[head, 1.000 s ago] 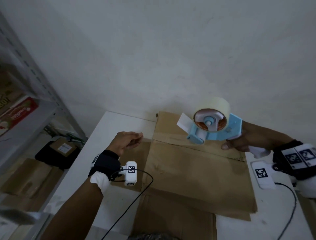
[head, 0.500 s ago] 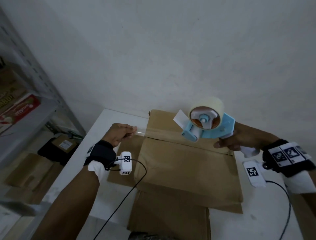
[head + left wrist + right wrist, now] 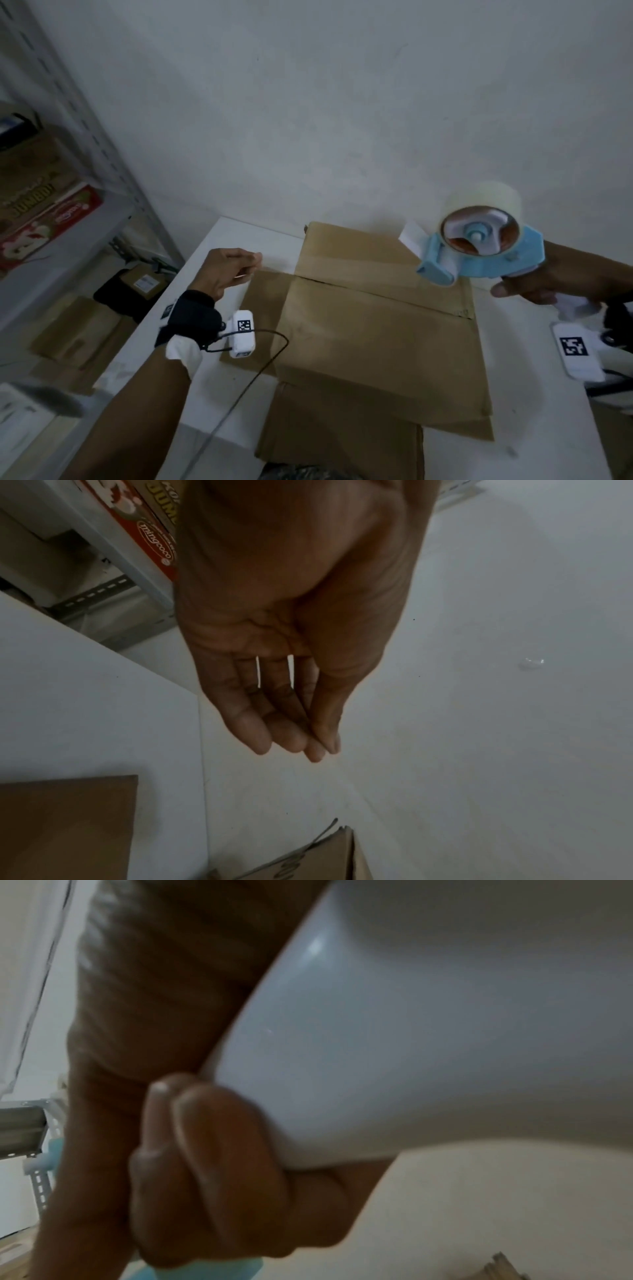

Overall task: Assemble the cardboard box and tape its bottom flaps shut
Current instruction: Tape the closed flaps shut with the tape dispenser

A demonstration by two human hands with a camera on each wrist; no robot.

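Note:
The brown cardboard box (image 3: 376,342) lies on the white table (image 3: 233,240) with its two bottom flaps folded shut, their seam running left to right. My right hand (image 3: 534,284) grips the white handle (image 3: 411,1042) of a blue tape dispenser (image 3: 479,253), held just above the seam's right end. My left hand (image 3: 236,270) hovers off the box's left edge. Its thumb is pressed against the fingertips (image 3: 322,748), pinching the clear tape's end, which shows only as a faint glint. The box's corner (image 3: 325,859) shows below the hand.
Cardboard panels stick out from under the box at the left (image 3: 263,308) and front (image 3: 342,438). A metal shelf (image 3: 113,178) with printed cartons stands at the left, with flat cardboard (image 3: 75,335) and a dark bag (image 3: 137,287) on the floor. The wall is close behind.
My right hand has carried the dispenser rightward along the seam toward the box's right edge. The left hand has stayed pinched and drawn slightly left of the box edge.

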